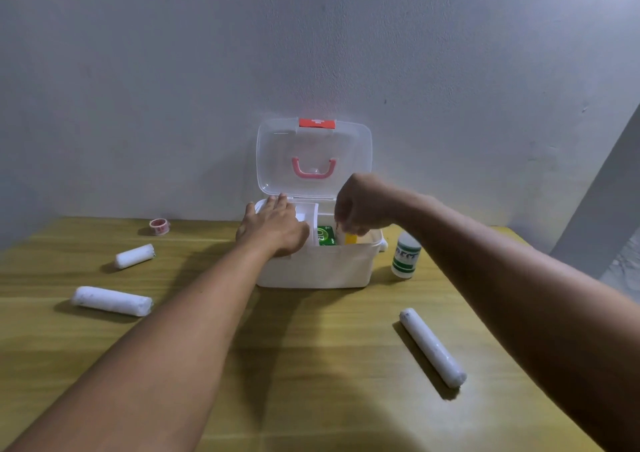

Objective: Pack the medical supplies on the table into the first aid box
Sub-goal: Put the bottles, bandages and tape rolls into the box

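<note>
Head view is showing the left hand (273, 224) lying flat-fingered on the open white plastic first aid box (315, 268), the right hand (360, 209) pinching a yellow-labelled item (349, 238) inside; green-printed lettering on the white bottle (406, 255) is staying unreadable.

A yellow-green wood-grain worktop (311, 365) stands against a bare, pale grey wall (173, 70), scuffed in places, under dim light.

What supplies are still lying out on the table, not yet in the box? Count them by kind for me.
White gauze rolls: 3
Tape roll: 1
Green-labelled bottle: 1
Total: 5
</note>
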`<state>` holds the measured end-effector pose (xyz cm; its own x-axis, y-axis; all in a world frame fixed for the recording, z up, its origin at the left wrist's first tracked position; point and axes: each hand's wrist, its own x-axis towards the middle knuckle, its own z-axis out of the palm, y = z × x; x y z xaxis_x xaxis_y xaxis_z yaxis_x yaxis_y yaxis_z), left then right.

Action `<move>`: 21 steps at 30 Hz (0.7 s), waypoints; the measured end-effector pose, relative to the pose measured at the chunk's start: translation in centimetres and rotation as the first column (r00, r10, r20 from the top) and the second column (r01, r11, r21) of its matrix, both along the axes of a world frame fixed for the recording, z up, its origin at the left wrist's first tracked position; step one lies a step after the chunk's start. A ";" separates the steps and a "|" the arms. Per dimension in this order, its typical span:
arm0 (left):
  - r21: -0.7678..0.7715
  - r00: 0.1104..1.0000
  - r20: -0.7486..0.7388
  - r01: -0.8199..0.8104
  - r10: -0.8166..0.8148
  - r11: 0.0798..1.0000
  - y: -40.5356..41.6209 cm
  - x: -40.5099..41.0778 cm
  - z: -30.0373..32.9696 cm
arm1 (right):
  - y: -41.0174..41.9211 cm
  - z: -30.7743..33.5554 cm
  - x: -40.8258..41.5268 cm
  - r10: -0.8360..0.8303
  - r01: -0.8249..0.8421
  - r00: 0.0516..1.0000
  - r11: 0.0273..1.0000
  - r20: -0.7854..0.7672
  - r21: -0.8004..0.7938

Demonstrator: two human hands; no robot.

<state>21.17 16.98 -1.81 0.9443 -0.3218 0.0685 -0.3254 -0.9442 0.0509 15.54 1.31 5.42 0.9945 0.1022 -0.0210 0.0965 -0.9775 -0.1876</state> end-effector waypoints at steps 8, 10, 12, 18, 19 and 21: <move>-0.017 1.000 -0.014 -0.004 0.004 1.000 -0.1 0.0 0.1 | 1.4 -3.2 3.8 -0.128 0.069 0.957 0.972 -0.262 -0.225; -0.019 1.000 -0.018 -0.005 0.005 1.000 -0.1 0.0 0.1 | 1.5 -3.3 3.7 -0.146 0.073 0.952 0.962 -0.269 -0.264; -0.021 1.000 -0.015 -0.005 0.005 1.000 -0.1 -0.1 0.1 | 1.5 -3.7 3.8 -0.149 0.076 0.957 0.957 -0.250 -0.279; -0.027 1.000 -0.008 0.003 -0.003 1.000 0.0 -0.1 0.1 | 1.0 -3.9 4.0 -0.142 0.091 0.970 0.964 -0.195 -0.250; -0.028 1.000 -0.007 0.007 -0.007 1.000 0.0 -0.1 0.0 | 0.9 -3.9 4.0 -0.139 0.089 0.971 0.966 -0.197 -0.244; -0.029 1.000 -0.004 0.010 -0.010 1.000 0.0 -0.1 0.0 | 0.9 -3.9 3.9 -0.132 0.085 0.971 0.969 -0.199 -0.230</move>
